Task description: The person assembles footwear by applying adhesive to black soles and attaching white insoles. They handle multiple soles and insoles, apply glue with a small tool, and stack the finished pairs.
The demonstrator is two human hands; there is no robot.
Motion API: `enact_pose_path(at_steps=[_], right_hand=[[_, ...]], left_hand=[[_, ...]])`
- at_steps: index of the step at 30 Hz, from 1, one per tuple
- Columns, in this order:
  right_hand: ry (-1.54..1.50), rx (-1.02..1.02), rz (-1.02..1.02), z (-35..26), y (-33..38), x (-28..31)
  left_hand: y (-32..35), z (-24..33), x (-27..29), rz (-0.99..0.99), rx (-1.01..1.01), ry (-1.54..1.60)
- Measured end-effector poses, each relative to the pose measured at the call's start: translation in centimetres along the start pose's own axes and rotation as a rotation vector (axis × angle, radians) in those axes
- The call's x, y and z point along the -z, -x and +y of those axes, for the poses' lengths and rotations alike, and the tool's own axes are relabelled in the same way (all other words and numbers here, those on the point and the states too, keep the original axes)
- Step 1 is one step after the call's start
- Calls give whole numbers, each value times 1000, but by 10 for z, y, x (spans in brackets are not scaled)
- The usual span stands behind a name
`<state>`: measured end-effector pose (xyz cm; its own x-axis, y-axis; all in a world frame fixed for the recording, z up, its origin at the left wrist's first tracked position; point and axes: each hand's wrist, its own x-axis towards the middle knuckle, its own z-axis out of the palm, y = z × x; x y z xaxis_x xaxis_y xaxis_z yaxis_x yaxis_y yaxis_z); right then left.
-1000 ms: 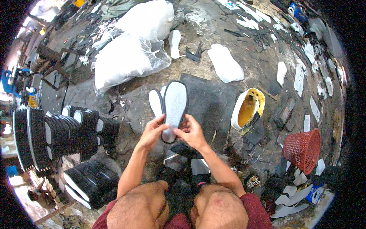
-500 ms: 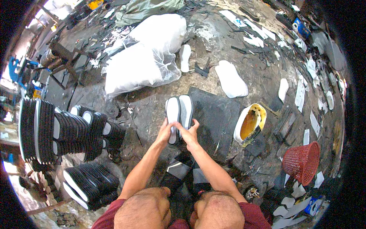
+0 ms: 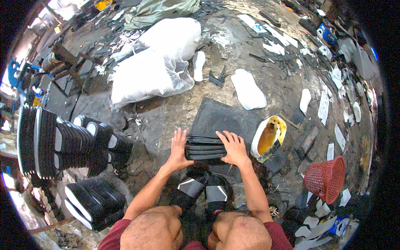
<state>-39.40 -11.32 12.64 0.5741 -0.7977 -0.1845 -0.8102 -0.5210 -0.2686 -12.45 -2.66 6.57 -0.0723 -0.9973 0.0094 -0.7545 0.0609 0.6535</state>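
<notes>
A short stack of black slipper soles [image 3: 205, 146] is between my two hands, its layered dark edges turned up toward me. My left hand [image 3: 179, 151] lies flat along the stack's left end, fingers stretched out and thumb apart. At the right end, my right hand [image 3: 234, 149] has its fingers spread, with the fingertips and thumb against the soles. Whether the stack rests on anything is unclear. Just beyond it lies a black rubber sheet [image 3: 225, 116] on the floor. To the right of that stands a white container [image 3: 253, 146] with yellow-brown glue-like stuff inside.
Rows of stacked soles [image 3: 75, 141] stand at the left, with another stack [image 3: 93, 200] nearer me. White-filled plastic bags [image 3: 143, 75], loose white sole-shaped pieces [image 3: 249, 89] and scraps lie farther off. A red basket [image 3: 325, 179] sits at the right.
The soles, held earlier with their white and grey faces up, now show their black edges and lie crosswise. My hands have moved apart to its two ends, with their fingers straightened.
</notes>
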Motion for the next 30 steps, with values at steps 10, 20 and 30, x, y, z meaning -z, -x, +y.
enact_pose_path(at_steps=[10, 20, 30], right_hand=[[-614, -167, 277, 23, 20, -41], [-442, -37, 222, 11, 24, 1], [-1316, 615, 221, -134, -38, 203]], left_hand=[[-14, 0, -22, 75, -87, 330], [3, 7, 30, 112, -156, 119], [130, 100, 248, 826, -32, 808]])
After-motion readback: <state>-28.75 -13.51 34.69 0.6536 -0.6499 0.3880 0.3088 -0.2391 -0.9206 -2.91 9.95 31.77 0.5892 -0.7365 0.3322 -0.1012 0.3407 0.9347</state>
